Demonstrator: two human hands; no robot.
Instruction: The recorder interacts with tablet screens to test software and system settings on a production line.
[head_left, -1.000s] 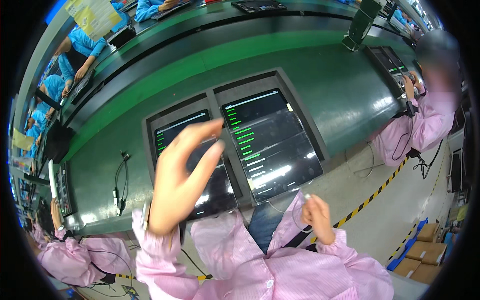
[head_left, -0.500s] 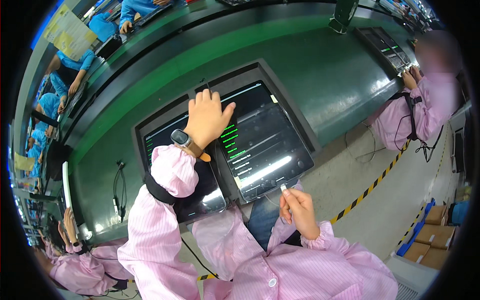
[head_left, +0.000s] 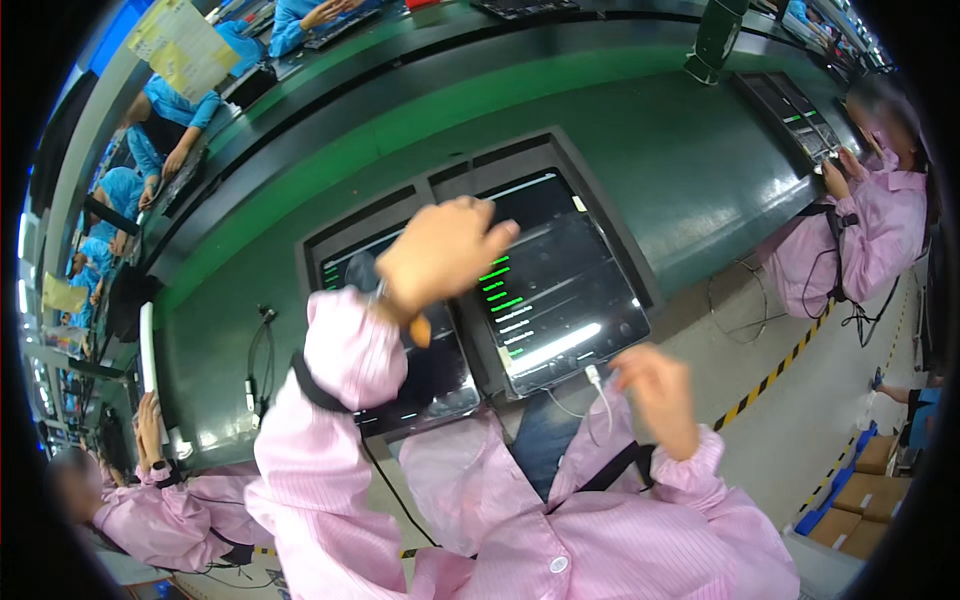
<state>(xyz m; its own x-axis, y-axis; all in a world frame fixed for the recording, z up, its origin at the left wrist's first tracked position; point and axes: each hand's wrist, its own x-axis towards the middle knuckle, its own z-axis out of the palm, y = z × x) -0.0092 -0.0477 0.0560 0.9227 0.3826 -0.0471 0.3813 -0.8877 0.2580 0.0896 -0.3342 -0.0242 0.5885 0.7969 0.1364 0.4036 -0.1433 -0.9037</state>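
1. The left hand [head_left: 445, 255] hung above the two flat black tablets, its fingers curled loosely together and closed on nothing, the fingertips over the upper left corner of the right-hand black tablet with green and white lines on its screen [head_left: 555, 290]
2. That tablet sat in a grey recessed cradle [head_left: 640, 270] sunk in the dark green surface [head_left: 640, 130], just beside a second black tablet [head_left: 440, 365], partly hidden by the pink sleeve
3. The right hand [head_left: 655, 390] was near the lower edge of the right-hand tablet, fingers bent toward a thin white cable with a small plug [head_left: 597, 385]; blur kept me from telling whether it pinched the cable or only touched it
4. The cable looked light, limp and easily kinked, so the stiff plug body seemed the best place to hold it, not the cord
5. The tablet seemed rigid, fairly light, with a slick glass face likely to smudge or crack; its edges seemed the safest grip
6. Other people in pink [head_left: 860, 230] and blue coats [head_left: 175, 110] worked at neighbouring places, and brown cartons [head_left: 865, 475] stood on the floor to the right
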